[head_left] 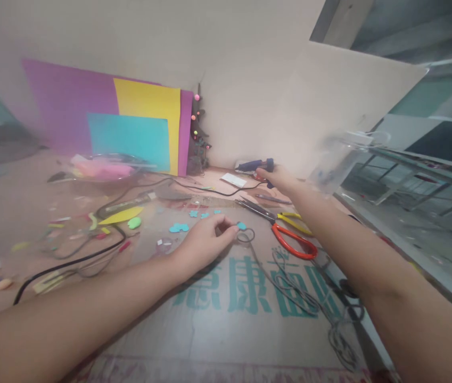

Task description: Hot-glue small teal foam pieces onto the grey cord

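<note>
We list one pale work table (218, 340), its covering printed with large green characters. Behind it, against a wall, we count three upright sheets, stepped in size: one purple (70, 106), one yellow (146, 98), one turquoise (128, 138).

One long black cord (70, 262) crosses the left of the table and runs up to the far right. One tangle of thin grey cord (307, 304) lies at right over the characters. One pair of scissors with red looped handles and dark blades (260, 210) rests beside a yellow-handled tool (289, 215), the blades pointing away and left.

Our left hand (212, 234) is curled above the table, thumb and forefinger nearly together (we cannot tell whether they grip anything). Our right hand (276, 175), reaching to the back, is closed about the handle of a dark blue glue gun (255, 165), whose nozzle points left near a white card (233, 180).

Smaller stock: one yellow leaf-shaped piece (124, 215) touching a bright green rounded piece (133, 222); one grey wire loop (253, 234) just beside our left thumb; one small turquoise piece (241, 226) at that thumb's tip, against the loop.
</note>
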Tool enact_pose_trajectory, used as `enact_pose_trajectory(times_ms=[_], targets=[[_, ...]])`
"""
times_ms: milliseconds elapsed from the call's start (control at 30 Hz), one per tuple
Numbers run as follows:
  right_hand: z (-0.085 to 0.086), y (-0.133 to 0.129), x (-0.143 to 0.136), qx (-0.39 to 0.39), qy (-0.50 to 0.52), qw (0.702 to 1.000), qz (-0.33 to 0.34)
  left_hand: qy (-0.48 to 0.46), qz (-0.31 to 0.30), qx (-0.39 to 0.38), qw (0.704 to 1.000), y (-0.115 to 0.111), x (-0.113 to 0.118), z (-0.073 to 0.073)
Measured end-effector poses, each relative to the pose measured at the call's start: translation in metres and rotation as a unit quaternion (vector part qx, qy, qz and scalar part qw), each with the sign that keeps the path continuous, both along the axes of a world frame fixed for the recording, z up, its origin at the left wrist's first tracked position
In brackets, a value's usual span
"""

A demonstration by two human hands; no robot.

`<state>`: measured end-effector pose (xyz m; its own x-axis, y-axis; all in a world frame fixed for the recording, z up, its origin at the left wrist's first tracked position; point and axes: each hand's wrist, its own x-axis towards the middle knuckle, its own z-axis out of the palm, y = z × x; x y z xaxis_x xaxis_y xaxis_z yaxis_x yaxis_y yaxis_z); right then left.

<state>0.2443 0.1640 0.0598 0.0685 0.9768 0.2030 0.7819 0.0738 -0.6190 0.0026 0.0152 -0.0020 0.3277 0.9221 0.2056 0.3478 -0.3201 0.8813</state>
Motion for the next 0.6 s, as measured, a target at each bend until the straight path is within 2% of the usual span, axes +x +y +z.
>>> enact_pose_trajectory(times_ms=[167, 300, 433, 600], targets=[[-0.018, 0.016, 0.006, -0.035, -0.042, 0.998, -0.022, -0.007, -0.003, 0.007, 1.000, 0.001, -0.001, -0.001], [-0.022, 0.018, 0.009, -0.050, -0.079, 0.995, -0.026, -0.032, 0.003, -0.004, 0.999, 0.004, 0.000, -0.002], [-0.018, 0.007, 0.017, -0.055, -0.116, 0.992, -0.019, -0.042, 0.006, 0.001, 0.999, 0.007, 0.000, -0.005], [-0.006, -0.023, 0.033, -0.020, -0.147, 0.988, -0.037, -0.056, 0.010, 0.004, 0.998, 0.008, 0.000, -0.005]])
